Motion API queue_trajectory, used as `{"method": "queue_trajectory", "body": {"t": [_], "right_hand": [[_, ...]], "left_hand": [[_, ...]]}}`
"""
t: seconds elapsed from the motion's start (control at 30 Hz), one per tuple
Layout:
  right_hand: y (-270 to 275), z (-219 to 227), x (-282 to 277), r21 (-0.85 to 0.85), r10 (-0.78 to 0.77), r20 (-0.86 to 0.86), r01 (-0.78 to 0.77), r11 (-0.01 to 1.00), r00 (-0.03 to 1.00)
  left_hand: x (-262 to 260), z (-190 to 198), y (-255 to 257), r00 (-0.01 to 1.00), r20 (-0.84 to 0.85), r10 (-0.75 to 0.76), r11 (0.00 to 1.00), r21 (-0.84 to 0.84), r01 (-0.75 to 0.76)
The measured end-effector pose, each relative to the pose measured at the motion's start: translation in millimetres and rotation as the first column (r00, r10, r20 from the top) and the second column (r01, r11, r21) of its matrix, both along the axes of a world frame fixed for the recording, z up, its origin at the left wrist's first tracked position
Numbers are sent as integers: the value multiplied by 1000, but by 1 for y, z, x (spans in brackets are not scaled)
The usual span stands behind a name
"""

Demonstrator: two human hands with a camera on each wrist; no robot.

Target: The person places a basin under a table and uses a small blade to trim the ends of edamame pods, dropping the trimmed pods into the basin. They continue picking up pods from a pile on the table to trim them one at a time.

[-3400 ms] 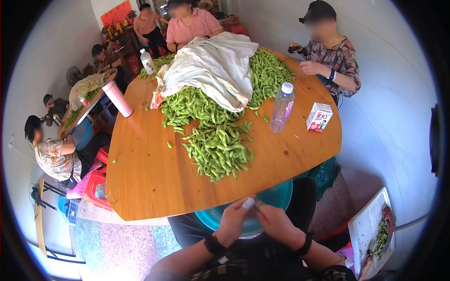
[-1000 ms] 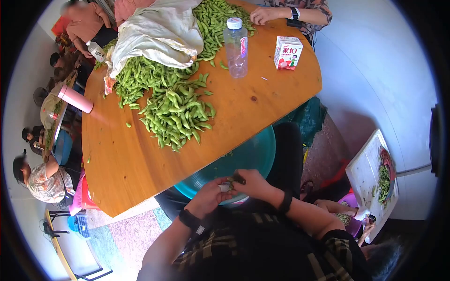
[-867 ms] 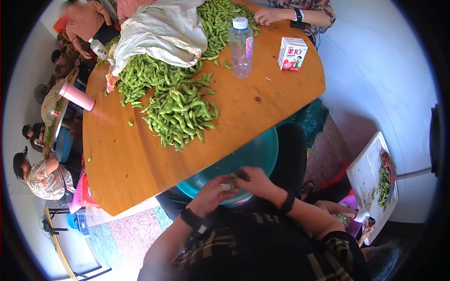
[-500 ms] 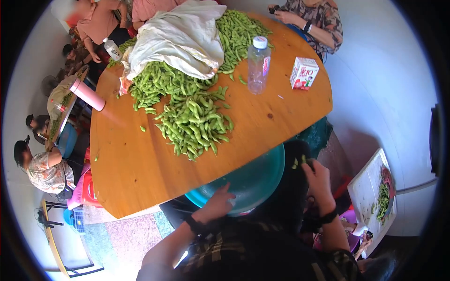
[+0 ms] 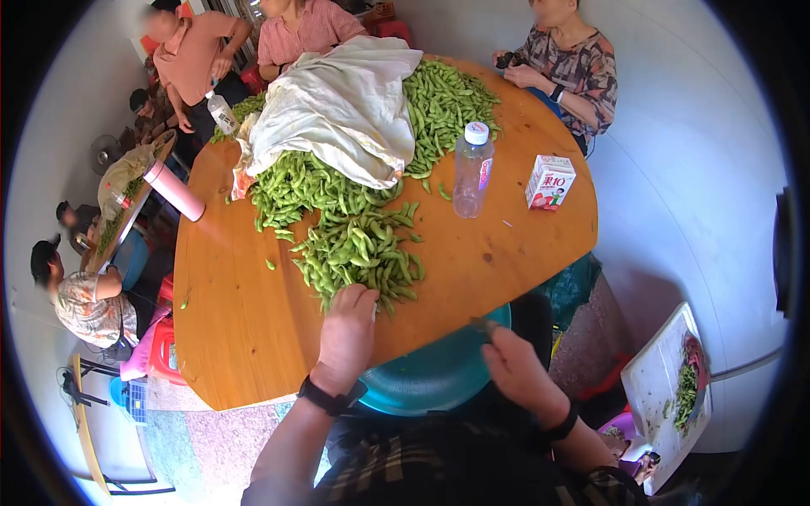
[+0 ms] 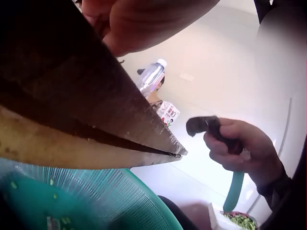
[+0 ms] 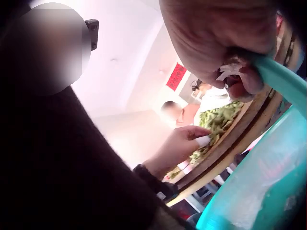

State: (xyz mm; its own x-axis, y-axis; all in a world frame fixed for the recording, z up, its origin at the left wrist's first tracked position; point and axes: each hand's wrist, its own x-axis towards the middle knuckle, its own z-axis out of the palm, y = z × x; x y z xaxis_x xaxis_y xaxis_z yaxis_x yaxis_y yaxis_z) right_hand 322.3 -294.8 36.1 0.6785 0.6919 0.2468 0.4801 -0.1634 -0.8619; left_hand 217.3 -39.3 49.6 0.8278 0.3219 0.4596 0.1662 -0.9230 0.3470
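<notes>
Green pods [image 5: 357, 249] lie heaped on the wooden table [image 5: 245, 337], partly under a pale cloth [image 5: 337, 110]. My left hand [image 5: 345, 337] reaches over the table's near edge, its fingers touching the front of the heap; the right wrist view shows white wrap [image 7: 203, 141] on one finger. What lies under its fingertips is hidden. My right hand [image 5: 525, 375] grips a small dark tool [image 6: 204, 125] above the right side of the teal basin [image 5: 430, 379]. A teal strip [image 6: 234, 191] shows below that hand; whether it belongs to the tool I cannot tell.
On the table stand a clear bottle [image 5: 472, 173], a juice carton [image 5: 550, 182], a pink flask [image 5: 175, 191] and a smaller bottle [image 5: 221, 113]. Several people sit or stand around. A white board [image 5: 666, 379] with greens is at the lower right.
My left hand has moved from over the basin to the pod heap. The right hand, holding the dark tool, has come left and down from beyond the basin's right side.
</notes>
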Motion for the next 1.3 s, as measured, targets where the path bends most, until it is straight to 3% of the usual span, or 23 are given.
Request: {"method": "queue_trajectory", "body": {"t": [0.03,0.07,0.17,0.23,0.27,0.3,0.33,0.37,0.43,0.57,0.63,0.7,0.77,0.83,0.93,1.0,1.17,1.27,1.3], "right_hand": [[11,9,-5,5,1,-1,-1,1000,1000],[22,24,-8,20,77,-127,-75,997,989],[50,29,-8,43,180,-246,-175,984,952],[64,31,-8,44,216,-242,-212,976,946],[70,36,-8,68,244,-368,-235,970,897],[74,39,-9,97,268,-486,-254,962,832],[76,40,-10,101,266,-484,-249,963,834],[77,41,-12,119,272,-499,-246,962,823],[75,40,-15,134,274,-517,-239,962,811],[60,37,-22,77,248,-574,-250,965,780],[51,34,-25,62,219,-588,-226,972,779],[41,29,-27,34,226,-402,-232,972,887],[32,26,-30,10,201,-434,-219,976,878],[25,23,-29,-11,177,-457,-205,979,871],[15,8,-33,-48,190,-412,-230,972,891],[11,-3,-40,13,174,-303,-179,984,937],[7,-22,-47,49,120,-362,-110,993,924],[16,-42,-47,103,76,-383,-40,994,920],[17,-50,-47,145,62,-419,-1,989,906]], "left_hand": [[0,-3,1,998,53,21,1000,6,-21],[0,-2,1,999,51,18,1000,11,-19],[-1,3,-2,992,128,23,992,-127,-6],[-7,16,-9,1000,-19,20,844,-536,-27],[-9,16,-12,1000,-19,18,846,-533,-25],[-11,13,-18,998,62,1,730,-682,42],[-13,11,-22,990,144,-2,587,-801,118],[-15,13,-26,990,144,-8,589,-799,121],[-22,19,-34,997,64,-48,411,-908,78],[-32,7,-49,991,99,-95,320,-939,125],[-33,-1,-60,992,103,-71,334,-935,121],[-34,-9,-69,992,76,-103,609,-784,123],[-33,-13,-77,994,67,-88,561,-821,105],[-32,-26,-80,988,87,-125,730,-666,151],[-31,-36,-88,983,110,-150,749,-636,185],[-33,-39,-95,982,108,-158,755,-628,190],[-35,-47,-105,977,126,-174,758,-616,215],[-32,-74,-98,978,48,-204,723,-666,184],[-30,-86,-97,978,60,-201,609,-774,173]]}}
